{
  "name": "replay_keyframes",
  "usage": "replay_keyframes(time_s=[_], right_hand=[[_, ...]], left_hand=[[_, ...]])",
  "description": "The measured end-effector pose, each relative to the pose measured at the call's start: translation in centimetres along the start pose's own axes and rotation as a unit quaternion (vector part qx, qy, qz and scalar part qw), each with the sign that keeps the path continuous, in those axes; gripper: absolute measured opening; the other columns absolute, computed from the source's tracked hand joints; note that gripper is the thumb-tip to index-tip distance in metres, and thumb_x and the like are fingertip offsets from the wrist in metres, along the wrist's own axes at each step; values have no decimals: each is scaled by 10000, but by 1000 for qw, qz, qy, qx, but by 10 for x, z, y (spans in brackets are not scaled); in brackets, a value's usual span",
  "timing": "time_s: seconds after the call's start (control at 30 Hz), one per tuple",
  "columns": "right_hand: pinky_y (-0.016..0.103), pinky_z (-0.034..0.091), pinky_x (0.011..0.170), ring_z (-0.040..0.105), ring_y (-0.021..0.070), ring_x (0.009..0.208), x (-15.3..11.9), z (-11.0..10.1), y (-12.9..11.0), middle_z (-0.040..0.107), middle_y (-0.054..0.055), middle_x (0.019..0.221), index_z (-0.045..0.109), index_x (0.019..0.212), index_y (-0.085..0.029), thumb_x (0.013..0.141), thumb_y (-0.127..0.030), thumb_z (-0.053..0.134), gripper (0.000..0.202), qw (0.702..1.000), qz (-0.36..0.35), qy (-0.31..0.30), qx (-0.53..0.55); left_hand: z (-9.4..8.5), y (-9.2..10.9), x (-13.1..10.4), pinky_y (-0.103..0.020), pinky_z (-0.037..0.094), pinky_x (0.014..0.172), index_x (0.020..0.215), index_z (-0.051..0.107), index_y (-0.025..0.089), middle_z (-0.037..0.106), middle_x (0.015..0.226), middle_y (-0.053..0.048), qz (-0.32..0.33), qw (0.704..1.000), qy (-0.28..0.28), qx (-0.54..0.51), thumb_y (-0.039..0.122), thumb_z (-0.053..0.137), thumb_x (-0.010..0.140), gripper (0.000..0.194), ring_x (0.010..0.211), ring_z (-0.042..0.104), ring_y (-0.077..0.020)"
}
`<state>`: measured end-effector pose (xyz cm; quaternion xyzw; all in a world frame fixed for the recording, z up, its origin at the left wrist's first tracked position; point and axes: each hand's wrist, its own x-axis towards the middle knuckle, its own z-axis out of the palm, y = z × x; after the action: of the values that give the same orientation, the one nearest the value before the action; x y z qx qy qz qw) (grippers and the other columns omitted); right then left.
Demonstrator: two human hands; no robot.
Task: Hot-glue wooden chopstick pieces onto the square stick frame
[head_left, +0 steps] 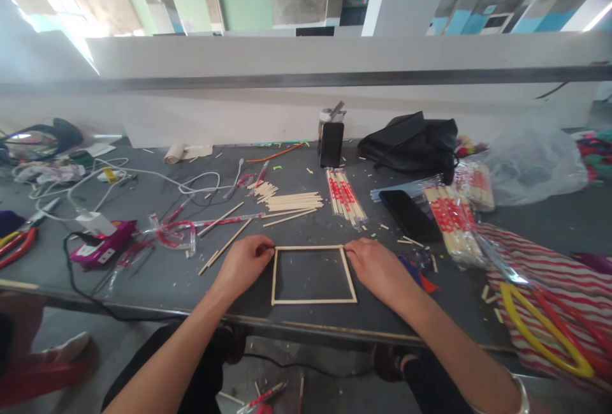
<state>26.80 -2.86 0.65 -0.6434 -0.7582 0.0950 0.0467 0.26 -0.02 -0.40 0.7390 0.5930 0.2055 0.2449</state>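
Note:
A rectangular frame of pale wooden sticks (313, 302) lies flat on the dark table near its front edge. At the frame's far left corner, my left hand (245, 265) is closed, its fingertips pinched on the stick. My right hand (375, 267) pinches the far right corner in the same way, fingers curled. Beyond the frame, cut wooden sticks (295, 201) lie in a row with a small heap of short pieces (266, 191) beside them. Two longer sticks (229, 245) rest left of my left hand.
Wrapped chopsticks (345, 197), a black phone (410, 215) and an upright phone (331, 145) stand or lie behind. Large scissors (545, 331) rest on striped cloth at right. A purple power strip (102, 245) with white cables sits left. A black bag (411, 143) is at the back.

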Motion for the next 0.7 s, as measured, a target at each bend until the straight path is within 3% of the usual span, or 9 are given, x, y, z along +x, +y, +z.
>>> replay_keyframes(time_s=[0.37,0.7], right_hand=[[264,433,825,660,204,931,0,2,2,708,117,914,692,965,-135,918,-133,413,283,1000,1,2,4],[285,430,889,641,216,1050,1,5,4,716,143,1029,636,1112,-122,904,-117,421,299,1000,6,12,12]], left_hand=[[0,0,0,-255,416,628,892,700,188,682,753,-20,0,1000,0,1,281,525,805,217,709,608,-170],[-1,2,-1,-256,401,620,919,699,196,659,733,-9,6,1000,2,5,284,518,815,227,698,590,-163]])
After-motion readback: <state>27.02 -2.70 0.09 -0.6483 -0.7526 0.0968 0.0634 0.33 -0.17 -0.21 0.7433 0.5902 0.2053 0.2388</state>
